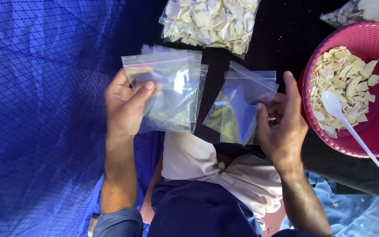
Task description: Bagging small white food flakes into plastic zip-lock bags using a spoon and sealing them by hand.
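left hand (123,105) pinches a small stack of clear zip bags (167,94) by their side edge; right hand (281,125) grips one separate clear bag (237,107) near the pink basin (373,33) of pale chips (343,83). these look featherlight, limp and slick, so they're best taken by the stiffer zip strip.

Bright daylight, glare on the clear plastic bags (172,94), sharp focus throughout.

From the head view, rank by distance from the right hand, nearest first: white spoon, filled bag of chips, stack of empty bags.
1. White spoon, in the pink basin just right of the right hand.
2. Filled bag of chips, up and left.
3. Stack of empty bags, far left, in the left hand.
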